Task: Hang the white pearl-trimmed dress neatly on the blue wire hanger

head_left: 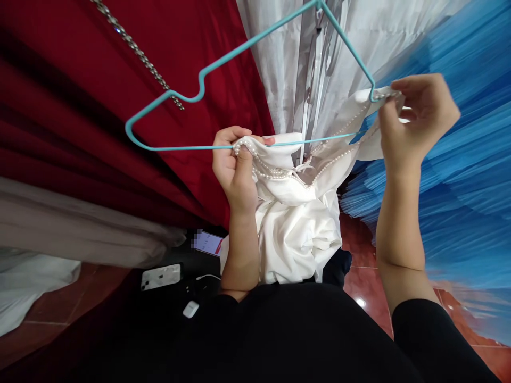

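A white dress [297, 234] edged with pearl beads is held up before me, its lower part bunched on my lap. My left hand [235, 165] is closed on one beaded shoulder, with the bottom bar of a light-blue hanger [255, 38] running by its fingers. On the other side, my right hand [419, 114] pinches the second beaded shoulder, which sits at the notch of the hanger's right arm. The hanger's left arm is bare of cloth. Its hook lies out of the frame at the top.
Red fabric [223, 96] with a beaded chain [138, 50] hangs on the left. Blue tulle [471, 175] fills the right, and white garments [271, 58] hang behind. A phone [161, 276], a lit screen [207, 243] and a small white case [190, 309] lie on a black surface.
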A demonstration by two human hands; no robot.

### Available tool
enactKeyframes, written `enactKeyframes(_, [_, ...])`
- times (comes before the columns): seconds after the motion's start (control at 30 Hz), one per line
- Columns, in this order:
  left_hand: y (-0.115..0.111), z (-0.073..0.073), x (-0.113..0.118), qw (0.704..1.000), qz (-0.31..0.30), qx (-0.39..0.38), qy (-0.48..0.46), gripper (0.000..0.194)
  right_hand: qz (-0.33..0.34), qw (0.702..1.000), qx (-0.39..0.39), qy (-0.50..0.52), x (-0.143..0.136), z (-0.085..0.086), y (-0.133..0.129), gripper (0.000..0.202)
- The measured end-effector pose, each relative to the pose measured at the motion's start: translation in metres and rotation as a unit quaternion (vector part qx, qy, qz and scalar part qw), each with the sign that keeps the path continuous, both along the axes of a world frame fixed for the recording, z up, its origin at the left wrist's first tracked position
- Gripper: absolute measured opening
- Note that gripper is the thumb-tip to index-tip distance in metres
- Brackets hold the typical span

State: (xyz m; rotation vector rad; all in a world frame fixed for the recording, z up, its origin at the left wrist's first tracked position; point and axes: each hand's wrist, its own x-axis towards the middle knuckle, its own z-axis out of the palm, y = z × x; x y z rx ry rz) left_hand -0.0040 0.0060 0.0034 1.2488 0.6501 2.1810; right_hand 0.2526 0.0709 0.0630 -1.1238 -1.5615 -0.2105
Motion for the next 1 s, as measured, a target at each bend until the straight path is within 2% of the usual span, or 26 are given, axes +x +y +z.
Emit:
enactKeyframes(0.13, [0.002, 0.004, -0.012, 1.0, -0.013, -0.01, 0.009, 0.022, -0.02, 0.998, 0.022, 0.049, 0.028, -0.002, 0.011, 0.021])
enactKeyframes(0.23, [0.005, 0.003, -0.014, 0.999, -0.021, -0.033, 0.006, 0.026, -0.019, 0.995, -0.051, 0.08, 0.054, -0.019, 0.009, 0.015])
enactKeyframes(0.3, [0.008, 0.001, -0.013, 0.998, -0.032, -0.046, 0.001, 0.028, -0.021, 0.989, -0.122, 0.08, 0.066, -0.03, -0.003, 0.007])
enactKeyframes(0.37, [0.01, -0.002, -0.009, 0.998, -0.029, -0.055, 0.001, 0.033, 0.026, 0.978, -0.204, 0.029, 0.067, -0.035, -0.022, 0.002])
enactKeyframes(0.4, [0.011, -0.004, -0.007, 0.998, -0.022, -0.06, 0.004, 0.036, 0.069, 0.969, -0.237, -0.01, 0.063, -0.035, -0.034, 0.003])
enactKeyframes(0.47, [0.013, -0.007, -0.003, 0.997, -0.004, -0.074, 0.008, 0.039, 0.191, 0.933, -0.282, -0.117, 0.047, -0.03, -0.056, 0.01])
enactKeyframes(0.5, [0.014, -0.009, -0.001, 0.997, 0.003, -0.082, 0.01, 0.04, 0.227, 0.926, -0.268, -0.139, 0.036, -0.026, -0.064, 0.012])
enactKeyframes(0.53, [0.014, -0.011, 0.001, 0.996, 0.008, -0.09, 0.012, 0.04, 0.242, 0.935, -0.224, -0.133, 0.024, -0.023, -0.071, 0.013])
enactKeyframes(0.6, [0.016, -0.014, 0.003, 0.995, 0.007, -0.095, 0.015, 0.041, 0.221, 0.963, -0.114, -0.104, -0.001, -0.017, -0.075, 0.016])
enactKeyframes(0.67, [0.016, -0.015, 0.005, 0.995, -0.002, -0.096, 0.019, 0.041, 0.185, 0.977, -0.042, -0.098, -0.021, -0.016, -0.068, 0.021])
enactKeyframes(0.77, [0.013, -0.014, 0.005, 0.995, -0.013, -0.094, 0.029, 0.04, 0.168, 0.979, -0.035, -0.11, -0.038, -0.026, -0.048, 0.024])
enactKeyframes(0.87, [0.009, -0.017, 0.0, 0.994, -0.009, -0.094, 0.055, 0.044, 0.155, 0.984, -0.038, -0.079, -0.044, -0.04, -0.034, 0.025])
enactKeyframes(0.93, [0.007, -0.025, -0.01, 0.992, 0.04, -0.097, 0.066, 0.047, 0.142, 0.988, -0.018, -0.061, -0.044, -0.047, -0.032, 0.028])
enactKeyframes(1.0, [0.007, -0.035, -0.026, 0.985, 0.12, -0.102, 0.068, 0.047, 0.131, 0.989, -0.005, -0.063, -0.042, -0.049, -0.032, 0.029])
